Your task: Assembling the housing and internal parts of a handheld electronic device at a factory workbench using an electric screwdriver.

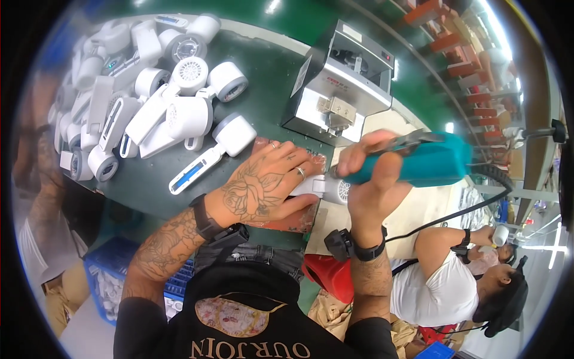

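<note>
A white handheld fan [320,186] is being held down between the thumb and fingers of the left hand [263,185], its handle being largely covered by the palm. A teal power tool [430,161] is being gripped in the right hand [376,173], its front end being pointed toward the fan; whether contact is being made cannot be told, the tip being blurred. A fastening step seems to be being carried out, and the next move is probably calling for the fan to be steadied and the tip lined up squarely. Beneath the left hand, a reddish fixture board [287,224] is being partly hidden. Beyond, a silver-and-black machine [344,84] is being supported on the green surface [263,107], with heaped white fans [191,116] being kept leftward.
</note>
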Tool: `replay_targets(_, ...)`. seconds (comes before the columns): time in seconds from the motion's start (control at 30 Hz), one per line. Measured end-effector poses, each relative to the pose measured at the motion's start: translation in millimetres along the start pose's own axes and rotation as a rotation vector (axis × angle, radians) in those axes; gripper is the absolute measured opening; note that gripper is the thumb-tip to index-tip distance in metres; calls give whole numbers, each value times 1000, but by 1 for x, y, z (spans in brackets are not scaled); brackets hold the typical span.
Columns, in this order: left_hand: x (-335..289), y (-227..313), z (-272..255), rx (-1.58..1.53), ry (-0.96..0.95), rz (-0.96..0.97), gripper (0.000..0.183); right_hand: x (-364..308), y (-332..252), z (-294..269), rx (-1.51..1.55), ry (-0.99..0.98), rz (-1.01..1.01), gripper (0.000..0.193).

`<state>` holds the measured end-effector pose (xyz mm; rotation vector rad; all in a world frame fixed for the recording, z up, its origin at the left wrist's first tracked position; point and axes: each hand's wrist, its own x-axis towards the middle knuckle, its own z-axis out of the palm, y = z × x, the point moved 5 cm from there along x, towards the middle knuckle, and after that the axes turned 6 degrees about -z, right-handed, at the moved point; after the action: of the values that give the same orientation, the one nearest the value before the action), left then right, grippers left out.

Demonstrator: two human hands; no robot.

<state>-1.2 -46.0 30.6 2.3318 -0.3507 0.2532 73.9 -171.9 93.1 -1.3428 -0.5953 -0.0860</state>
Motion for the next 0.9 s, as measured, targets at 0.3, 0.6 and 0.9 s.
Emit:
replay_targets(0.3, -1, 6, -4, -22, -5, 32, 45, 50, 18, 9, 2, 116, -166, 39)
replay_targets(0.6, -4, 1, -3, 4, 54, 24, 43, 11, -6, 2, 86, 70, -77, 47)
replay_targets(0.9, -1, 0, -2, -60, 50, 0, 34, -32, -22, -6, -51, 44, -27, 63)
